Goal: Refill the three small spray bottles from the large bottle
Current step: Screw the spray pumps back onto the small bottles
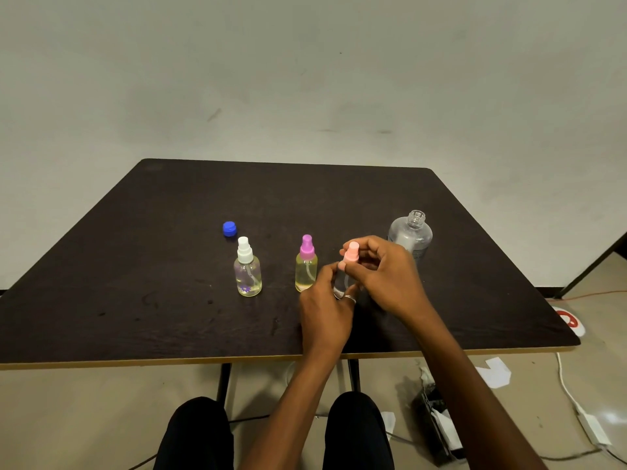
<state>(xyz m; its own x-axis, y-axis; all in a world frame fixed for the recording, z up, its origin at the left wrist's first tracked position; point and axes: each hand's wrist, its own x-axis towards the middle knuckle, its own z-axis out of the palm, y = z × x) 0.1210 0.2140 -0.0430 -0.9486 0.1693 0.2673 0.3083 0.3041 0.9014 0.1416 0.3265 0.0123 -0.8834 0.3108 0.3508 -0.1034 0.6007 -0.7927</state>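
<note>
Three small spray bottles stand in a row on the dark table (135, 283). The white-capped bottle (248, 273) is on the left and the purple-capped bottle (306, 266) in the middle, both holding pale yellowish liquid. My left hand (327, 313) grips the body of the third, clear bottle (341, 283), mostly hidden by my fingers. My right hand (385, 273) pinches its pink spray cap (351, 253). The large clear bottle (411, 234) stands uncapped behind my right hand. Its blue cap (230, 228) lies behind the white-capped bottle.
The table's front edge runs just above my knees (271, 432). On the floor to the right lie a white cable (566, 388), a white and red object (571, 322), paper scraps and a dark box (436, 425). A pale wall rises behind the table.
</note>
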